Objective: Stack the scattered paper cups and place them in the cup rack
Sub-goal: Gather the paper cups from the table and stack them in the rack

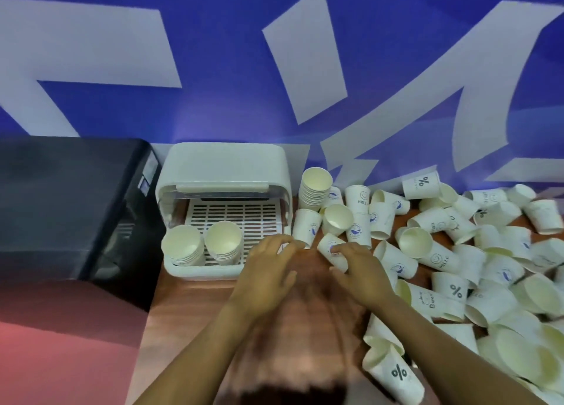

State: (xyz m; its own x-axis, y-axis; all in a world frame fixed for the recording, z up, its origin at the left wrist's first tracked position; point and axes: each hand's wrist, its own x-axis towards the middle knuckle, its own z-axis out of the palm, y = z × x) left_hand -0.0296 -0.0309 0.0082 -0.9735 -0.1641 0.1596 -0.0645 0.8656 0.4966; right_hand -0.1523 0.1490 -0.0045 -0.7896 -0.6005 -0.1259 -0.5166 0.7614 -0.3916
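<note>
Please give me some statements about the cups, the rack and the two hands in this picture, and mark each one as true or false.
1. Two stacks of cups stand inside the cup rack. True: a left stack and a right stack.
2. The rack's lid is closed. False: it is raised and the slotted tray shows.
3. The right hand touches a lying cup. True.
4. The left hand holds a tall stack. False: no stack is in its grip.
5. A stack stands on the table just right of the rack. True.
6. All loose cups stand upright. False: most lie tipped over.
</note>
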